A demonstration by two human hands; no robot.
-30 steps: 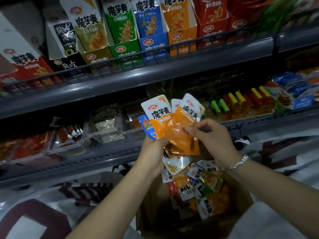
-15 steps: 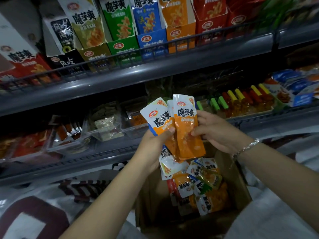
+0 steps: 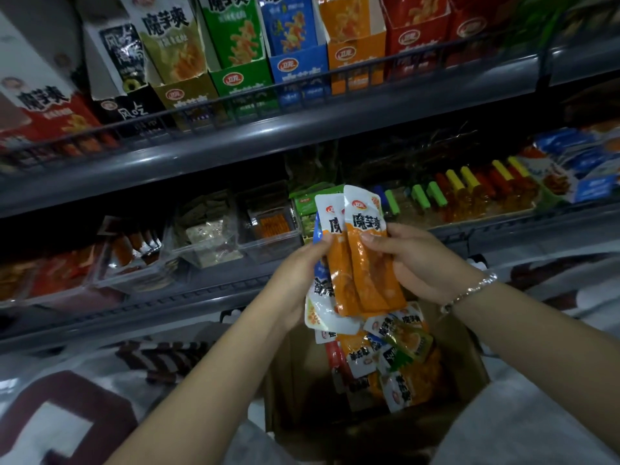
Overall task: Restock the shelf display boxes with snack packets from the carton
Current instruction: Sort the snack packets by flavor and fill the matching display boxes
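Both hands hold a bundle of orange snack packets (image 3: 364,263) upright above the brown carton (image 3: 466,360). My left hand (image 3: 295,280) grips the bundle from the left, with a blue packet and a white one behind the orange ones. My right hand (image 3: 419,260) pinches the front orange packet from the right. More loose packets (image 3: 385,357) in mixed colours lie in the carton. On the top shelf stand the display boxes: orange (image 3: 355,55), blue (image 3: 297,62), green (image 3: 241,75), olive (image 3: 184,92) and red (image 3: 416,38).
A wire rail (image 3: 235,102) runs along the front of the grey top shelf. The lower shelf holds clear bins (image 3: 208,250) of other snacks and a tray of coloured tubes (image 3: 469,189). A patterned cloth (image 3: 67,414) lies at the lower left.
The fanned orange packets have been squared into a neat upright stack. My right hand shifted from the top of the bundle to its right side, and the view moved closer.
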